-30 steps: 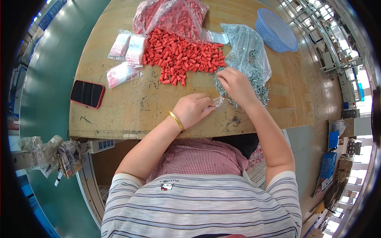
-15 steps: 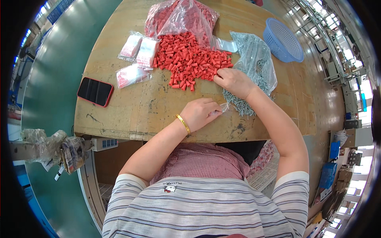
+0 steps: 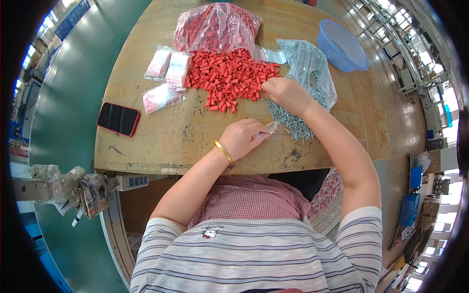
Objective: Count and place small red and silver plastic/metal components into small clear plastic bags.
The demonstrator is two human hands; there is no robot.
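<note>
My left hand (image 3: pixel 243 139) rests near the table's front edge, its fingers pinched on a small clear plastic bag (image 3: pixel 273 128). My right hand (image 3: pixel 291 96) is curled at the right edge of a heap of short red plastic tubes (image 3: pixel 227 78). Its fingertips press together; whatever they may hold is hidden. Beside and beneath that wrist, silver-grey screws (image 3: pixel 295 126) spill from a clear bag (image 3: pixel 308 63). Behind the heap sits a large clear bag (image 3: pixel 215 29) full of the same red tubes.
Left of the heap lie several small clear packets (image 3: pixel 163 97) with red print. A red-edged phone (image 3: pixel 118 119) is at the table's left. A blue perforated basket (image 3: pixel 343 46) stands at the far right. Plastic-wrapped items (image 3: pixel 73 188) hang off the table's left corner.
My right hand has shifted slightly away from me along the heap's edge, fingers still closed. My left hand keeps its pinch on the small bag. The whole view has moved a little.
</note>
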